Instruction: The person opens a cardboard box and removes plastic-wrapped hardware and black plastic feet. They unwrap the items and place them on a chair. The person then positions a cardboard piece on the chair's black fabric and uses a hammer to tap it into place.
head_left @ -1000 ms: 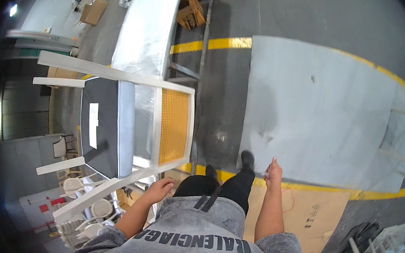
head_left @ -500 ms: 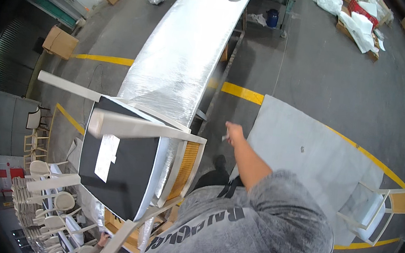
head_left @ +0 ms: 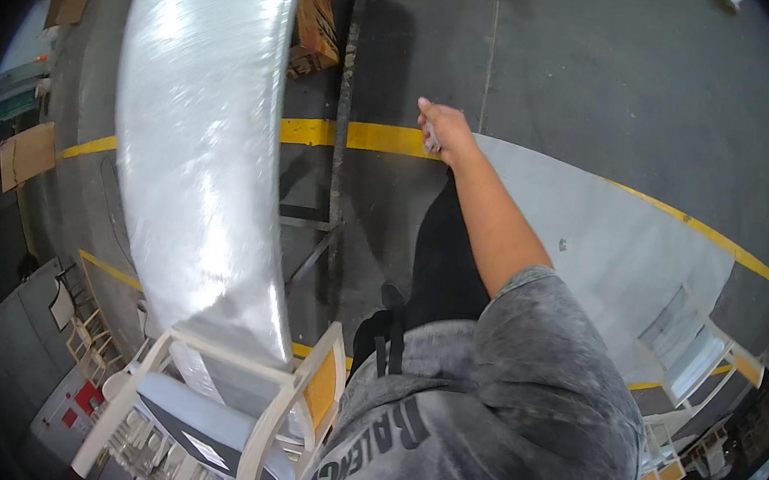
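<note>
My right hand (head_left: pixel 448 134) is stretched forward over the floor, its fingers curled round a small pale scrap (head_left: pixel 431 140) whose kind I cannot make out. My left hand is out of view. To the left runs a long table (head_left: pixel 205 118) covered in shiny clear plastic film. At its near end, a pale wooden chair (head_left: pixel 266 434) lies tipped over, with a light blue seat pad, a dark underside bearing a white label, and a woven tan panel. My right hand is well apart from the chair.
A grey sheet (head_left: pixel 580 251) covers the floor at right, with a pale chair (head_left: pixel 695 357) at its edge. A cardboard box (head_left: pixel 315 31) sits beside the table's metal frame. Several chairs stand at lower left. Yellow lines (head_left: pixel 386 139) cross the floor.
My view has swung forward along the table, so the tipped chair now sits lower in the picture. My right arm stays extended. The other person's hand by the chair has left view.
</note>
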Demonstrator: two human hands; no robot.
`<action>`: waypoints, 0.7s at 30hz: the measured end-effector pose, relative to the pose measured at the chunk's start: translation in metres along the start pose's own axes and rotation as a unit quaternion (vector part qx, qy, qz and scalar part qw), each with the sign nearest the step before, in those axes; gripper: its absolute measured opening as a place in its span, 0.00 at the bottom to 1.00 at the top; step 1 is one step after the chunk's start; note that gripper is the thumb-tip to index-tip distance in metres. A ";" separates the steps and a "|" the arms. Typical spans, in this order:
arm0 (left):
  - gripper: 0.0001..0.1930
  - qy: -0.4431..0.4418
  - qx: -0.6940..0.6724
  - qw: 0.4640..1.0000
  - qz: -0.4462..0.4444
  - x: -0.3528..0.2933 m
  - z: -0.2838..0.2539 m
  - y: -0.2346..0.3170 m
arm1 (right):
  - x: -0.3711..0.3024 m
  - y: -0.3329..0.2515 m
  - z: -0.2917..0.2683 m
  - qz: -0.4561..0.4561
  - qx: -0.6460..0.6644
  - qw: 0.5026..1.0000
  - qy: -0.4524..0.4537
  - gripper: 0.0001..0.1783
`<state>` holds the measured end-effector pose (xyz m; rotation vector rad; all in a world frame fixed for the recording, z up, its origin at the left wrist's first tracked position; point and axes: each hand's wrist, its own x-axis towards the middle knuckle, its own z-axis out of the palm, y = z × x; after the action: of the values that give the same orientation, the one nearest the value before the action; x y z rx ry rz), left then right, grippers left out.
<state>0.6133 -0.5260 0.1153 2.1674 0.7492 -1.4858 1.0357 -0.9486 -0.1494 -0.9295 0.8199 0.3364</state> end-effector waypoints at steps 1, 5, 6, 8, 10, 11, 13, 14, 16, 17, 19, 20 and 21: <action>0.12 0.001 0.024 1.000 -0.010 0.022 -0.016 0.042 | 0.035 -0.017 -0.007 -0.006 -0.014 1.000 -0.001 0.21; 0.09 0.219 -0.046 0.971 0.087 0.109 -0.112 0.207 | 0.161 -0.048 -0.026 0.067 -0.055 0.996 0.032 0.19; 0.09 0.284 0.003 0.954 0.101 0.137 -0.149 0.271 | 0.190 -0.052 -0.038 0.057 -0.058 0.996 0.033 0.18; 0.12 0.425 0.031 0.891 0.155 0.177 -0.221 0.371 | 0.237 -0.050 -0.042 0.069 -0.042 0.996 0.024 0.18; 0.25 0.506 0.019 0.814 0.284 0.226 -0.275 0.466 | 0.284 -0.038 -0.034 -0.003 -0.050 0.998 0.029 0.17; 0.26 0.487 -0.122 0.820 0.276 0.255 -0.290 0.495 | 0.307 -0.039 -0.017 -0.039 -0.047 0.998 0.020 0.17; 0.30 0.604 0.195 0.762 0.132 0.274 -0.310 0.445 | 0.295 -0.003 0.141 -0.020 -0.226 0.967 -0.118 0.18; 0.32 0.599 0.195 0.768 0.118 0.293 -0.287 0.466 | 0.306 -0.004 0.168 -0.090 -0.317 0.936 -0.126 0.19; 0.33 0.589 0.204 0.773 0.121 0.305 -0.286 0.485 | 0.352 -0.022 0.199 -0.233 -0.438 0.857 -0.141 0.19; 0.35 0.583 0.193 0.777 0.142 0.312 -0.287 0.500 | 0.385 -0.039 0.201 -0.274 -0.484 0.821 -0.132 0.19; 0.37 0.576 0.123 0.795 0.146 0.313 -0.294 0.524 | 0.434 -0.071 0.224 -0.317 -0.547 0.761 -0.143 0.20; 0.38 0.568 0.065 0.808 0.141 0.310 -0.295 0.528 | 0.450 -0.083 0.239 -0.335 -0.569 0.735 -0.154 0.20; 0.40 0.555 0.035 0.820 0.133 0.309 -0.294 0.528 | 0.459 -0.089 0.250 -0.345 -0.581 0.718 -0.165 0.20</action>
<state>1.2480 -0.6956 -0.0552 2.9508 0.6370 0.0366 1.5084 -0.8332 -0.3589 -2.1924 -0.2452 0.3234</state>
